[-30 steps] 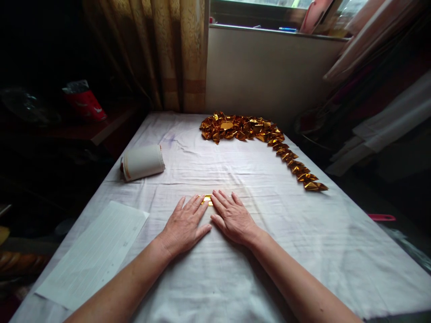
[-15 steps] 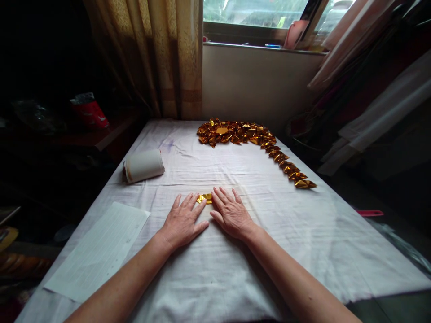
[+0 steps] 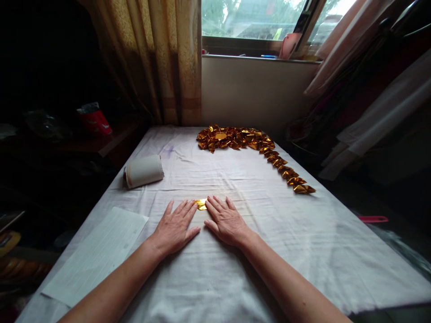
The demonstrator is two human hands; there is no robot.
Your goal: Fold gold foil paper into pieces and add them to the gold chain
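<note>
A small strip of shiny gold foil paper (image 3: 201, 204) lies on the white cloth-covered table (image 3: 215, 278). My left hand (image 3: 175, 229) rests flat with its fingers spread, the fingertips touching the strip's left end. From the other side my right hand (image 3: 225, 220) lies palm down, its fingers covering the strip's right end. Both ends of the foil are partly hidden under the fingers. Farther back, folded gold foil pieces (image 3: 235, 138) form a heap, and a linked row of them trails toward the right edge.
A white roll (image 3: 144, 171) lies on the left side of the table, with a lined paper sheet (image 3: 101, 253) nearer me. Beyond the left edge stands a red container (image 3: 96, 122). A curtain (image 3: 168, 63) and window are behind; clothes hang at right.
My left hand has shifted slightly left, my right hand slightly too, both still flat at the foil strip. The whole view has tilted up a little, so things sit lower.
</note>
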